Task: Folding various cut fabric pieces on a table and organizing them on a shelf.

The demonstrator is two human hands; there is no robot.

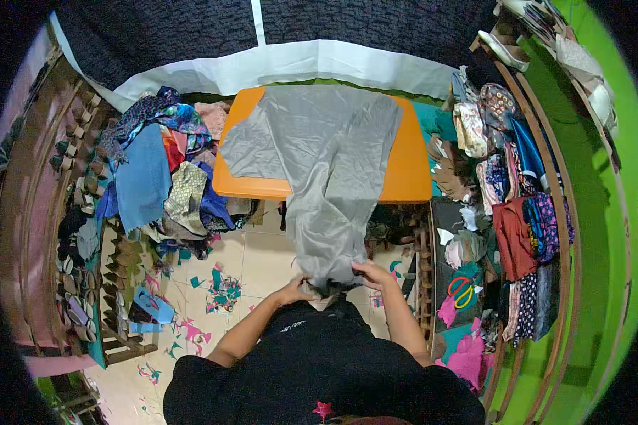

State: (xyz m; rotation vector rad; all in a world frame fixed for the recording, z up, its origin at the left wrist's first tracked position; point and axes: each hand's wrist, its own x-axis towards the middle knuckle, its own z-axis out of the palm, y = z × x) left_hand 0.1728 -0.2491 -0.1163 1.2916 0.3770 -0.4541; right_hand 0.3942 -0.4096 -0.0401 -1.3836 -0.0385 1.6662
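A shiny grey cloth [333,152] lies spread over an orange table [411,166] and hangs down off its near edge toward me. Its lower end is gathered between my two hands, close to my body. At the left side of that end, my left hand [294,291] is closed on the cloth. Opposite it, my right hand [372,274] grips the right side of the same end. Folds run down the hanging part, and the table's far edge is covered by the cloth.
To the left is a heap of mixed fabrics, with a blue cloth [143,177] on top. Scissors [462,292] with red and yellow handles lie at the right among scraps. Folded clothes [514,237] line a right-hand rack. Fabric snippets [223,292] litter the tiled floor. A dark curtain [361,25] hangs behind.
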